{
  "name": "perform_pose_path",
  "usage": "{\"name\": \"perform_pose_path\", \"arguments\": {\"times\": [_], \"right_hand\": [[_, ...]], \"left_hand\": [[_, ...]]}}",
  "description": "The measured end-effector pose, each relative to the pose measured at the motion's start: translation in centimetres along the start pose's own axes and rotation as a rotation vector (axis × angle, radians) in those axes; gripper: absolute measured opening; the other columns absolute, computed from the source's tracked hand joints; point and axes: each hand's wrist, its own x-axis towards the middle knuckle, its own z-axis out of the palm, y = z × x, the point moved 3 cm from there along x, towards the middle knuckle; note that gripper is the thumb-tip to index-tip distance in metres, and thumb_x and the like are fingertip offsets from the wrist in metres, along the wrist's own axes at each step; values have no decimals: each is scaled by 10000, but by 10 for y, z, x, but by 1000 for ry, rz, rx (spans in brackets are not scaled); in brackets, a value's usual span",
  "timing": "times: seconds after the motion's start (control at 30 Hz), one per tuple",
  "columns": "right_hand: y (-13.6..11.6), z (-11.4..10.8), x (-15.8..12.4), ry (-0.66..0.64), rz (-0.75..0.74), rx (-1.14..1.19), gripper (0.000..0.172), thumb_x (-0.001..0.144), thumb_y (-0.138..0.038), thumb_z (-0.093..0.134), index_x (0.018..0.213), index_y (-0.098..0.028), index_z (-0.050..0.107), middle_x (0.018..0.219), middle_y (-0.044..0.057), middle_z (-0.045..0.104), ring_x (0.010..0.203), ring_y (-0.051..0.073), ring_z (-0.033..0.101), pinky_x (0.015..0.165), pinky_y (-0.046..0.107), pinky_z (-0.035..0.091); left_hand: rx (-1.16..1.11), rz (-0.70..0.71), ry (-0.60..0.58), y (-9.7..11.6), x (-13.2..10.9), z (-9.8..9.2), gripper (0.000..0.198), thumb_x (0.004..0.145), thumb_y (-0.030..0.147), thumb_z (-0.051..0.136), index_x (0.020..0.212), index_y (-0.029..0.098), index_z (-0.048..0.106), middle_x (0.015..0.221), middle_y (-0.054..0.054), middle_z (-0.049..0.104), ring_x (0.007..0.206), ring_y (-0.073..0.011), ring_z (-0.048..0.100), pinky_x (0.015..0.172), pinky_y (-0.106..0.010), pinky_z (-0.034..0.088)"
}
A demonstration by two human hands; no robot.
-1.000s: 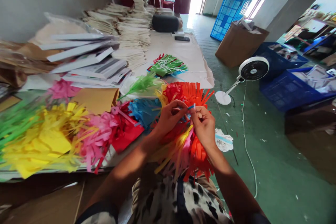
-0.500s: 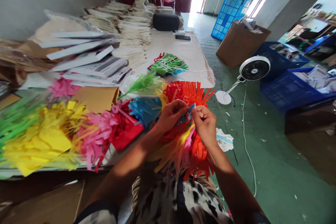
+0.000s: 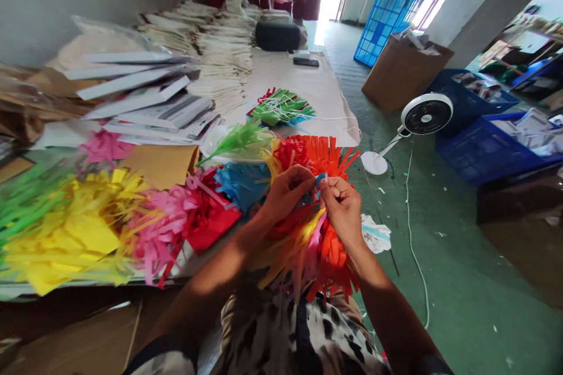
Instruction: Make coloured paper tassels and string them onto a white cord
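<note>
1. Desk [image 3: 303, 99]: pale sheet covering its far half.
2. Far end: cream paper bundles [image 3: 224, 53] in tall stacks; beside them a black padded case [image 3: 278, 36], though the view is too poor to be sure of it, and a black phone [image 3: 305, 62].
3. Left: flat white packets [image 3: 141, 99].
4. Centre: green fringed paper [image 3: 281, 108] tied with white string; a green paper tuft [image 3: 237, 140] on a clear plastic tray [image 3: 211, 149].
5. Near edge, left to right: yellow fringed paper [image 3: 74, 234], pink fringed paper [image 3: 158, 234], red fringed paper [image 3: 209, 220], blue fringed paper [image 3: 241, 187].
6. Behind these: a kraft paper sheet [image 3: 160, 167].
</note>
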Motion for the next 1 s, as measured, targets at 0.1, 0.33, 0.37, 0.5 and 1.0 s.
{"name": "perform_pose_path", "arguments": {"times": [0.1, 0.33, 0.37, 0.5, 1.0], "right_hand": [[0, 0, -1, 11, -11, -16, 352, 978, -521, 671, 811, -212, 655, 582, -59, 524, 511, 103, 424, 529, 255, 344], [-2, 0, 0, 12, -45, -57, 376, 991, -518, 650, 772, -214, 616, 607, -49, 534, 538, 107, 441, 547, 261, 348], [-1, 0, 0, 15, -48, -59, 373, 995, -511, 646, 772, -214, 612, 608, -49, 534, 540, 107, 442, 550, 261, 347], [5, -3, 0, 36, -46, -94, 359, 1010, -472, 626, 763, -214, 593, 590, -54, 529, 536, 107, 434, 551, 264, 339], [8, -4, 1, 85, -49, -70, 282, 963, -410, 635, 765, -228, 551, 600, -66, 489, 533, 105, 397, 542, 256, 323]], "left_hand": [[21, 15, -2, 0, 0, 0, 379, 892, 503, 801, 902, 162, 636, 766, -8, 686, 674, -133, 670, 672, -256, 539], [126, 82, 2, 0, -2, 1, 276, 944, 426, 750, 950, 171, 644, 823, 0, 682, 714, -127, 680, 691, -241, 534], [166, 94, 9, 0, -3, 1, 254, 944, 409, 748, 959, 175, 649, 843, -2, 691, 730, -126, 682, 690, -234, 529], [357, 151, 44, 3, -6, 1, 205, 920, 368, 771, 967, 188, 685, 913, -12, 725, 786, -121, 683, 662, -203, 493], [469, 127, 0, 2, -6, 0, 129, 916, 320, 739, 973, 204, 738, 929, -20, 741, 822, -145, 671, 742, -240, 509]]}}
